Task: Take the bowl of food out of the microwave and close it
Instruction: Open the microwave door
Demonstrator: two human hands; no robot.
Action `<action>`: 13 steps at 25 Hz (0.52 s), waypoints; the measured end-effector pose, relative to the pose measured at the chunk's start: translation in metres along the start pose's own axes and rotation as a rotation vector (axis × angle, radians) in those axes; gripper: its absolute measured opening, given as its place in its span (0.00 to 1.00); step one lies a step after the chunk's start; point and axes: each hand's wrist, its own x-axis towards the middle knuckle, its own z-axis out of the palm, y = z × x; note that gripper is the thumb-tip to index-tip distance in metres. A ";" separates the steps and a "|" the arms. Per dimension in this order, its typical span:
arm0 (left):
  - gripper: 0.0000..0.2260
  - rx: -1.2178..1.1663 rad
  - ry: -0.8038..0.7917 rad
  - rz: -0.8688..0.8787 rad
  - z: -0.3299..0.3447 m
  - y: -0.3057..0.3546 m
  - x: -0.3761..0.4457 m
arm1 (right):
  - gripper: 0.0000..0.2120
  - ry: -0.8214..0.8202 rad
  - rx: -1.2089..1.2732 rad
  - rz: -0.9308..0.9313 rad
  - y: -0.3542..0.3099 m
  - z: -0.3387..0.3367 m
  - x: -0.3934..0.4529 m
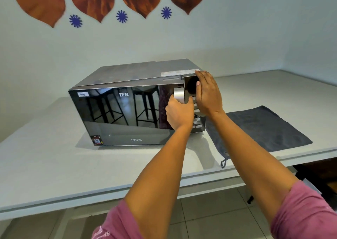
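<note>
A black and silver microwave (pixel 127 111) stands on the white counter (pixel 54 165) with its mirrored door against the body or barely ajar. My left hand (pixel 179 113) is curled around the silver door handle (pixel 178 95) at the door's right side. My right hand (pixel 208 92) lies flat with fingers spread against the control panel (pixel 190 87) at the microwave's top right corner. The bowl of food is hidden behind the dark reflective door.
A dark grey cloth (pixel 264 127) lies flat on the counter just right of the microwave, one corner hanging over the front edge. The wall with orange and blue decorations is close behind. Tiled floor shows below the counter's front edge.
</note>
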 end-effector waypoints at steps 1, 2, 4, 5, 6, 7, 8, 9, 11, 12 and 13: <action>0.15 -0.007 -0.005 0.010 -0.005 0.000 -0.004 | 0.20 0.001 0.017 0.013 -0.004 -0.002 0.002; 0.16 -0.021 -0.011 0.026 -0.010 -0.001 -0.008 | 0.20 -0.002 0.032 0.035 -0.009 -0.004 0.003; 0.16 -0.062 -0.037 0.088 -0.022 -0.003 -0.018 | 0.20 -0.005 0.105 0.093 -0.019 -0.009 0.003; 0.16 -0.079 -0.050 0.125 -0.028 -0.004 -0.022 | 0.20 0.001 0.200 0.115 -0.024 -0.011 0.001; 0.17 -0.085 -0.049 0.160 -0.035 -0.004 -0.025 | 0.20 0.007 0.335 0.119 -0.031 -0.013 -0.003; 0.18 -0.078 -0.032 0.191 -0.042 -0.003 -0.028 | 0.19 0.006 0.467 0.094 -0.040 -0.015 -0.009; 0.20 -0.056 -0.002 0.218 -0.051 -0.002 -0.031 | 0.18 -0.005 0.560 0.045 -0.050 -0.017 -0.015; 0.23 -0.018 0.037 0.248 -0.060 0.001 -0.030 | 0.17 -0.015 0.610 -0.011 -0.059 -0.018 -0.020; 0.27 0.058 0.132 0.323 -0.083 0.010 -0.022 | 0.15 -0.018 0.651 -0.122 -0.075 -0.015 -0.027; 0.27 0.086 0.178 0.358 -0.093 0.018 -0.014 | 0.14 -0.007 0.659 -0.150 -0.081 -0.013 -0.030; 0.27 0.110 0.224 0.384 -0.104 0.026 -0.004 | 0.13 0.003 0.673 -0.161 -0.087 -0.012 -0.032</action>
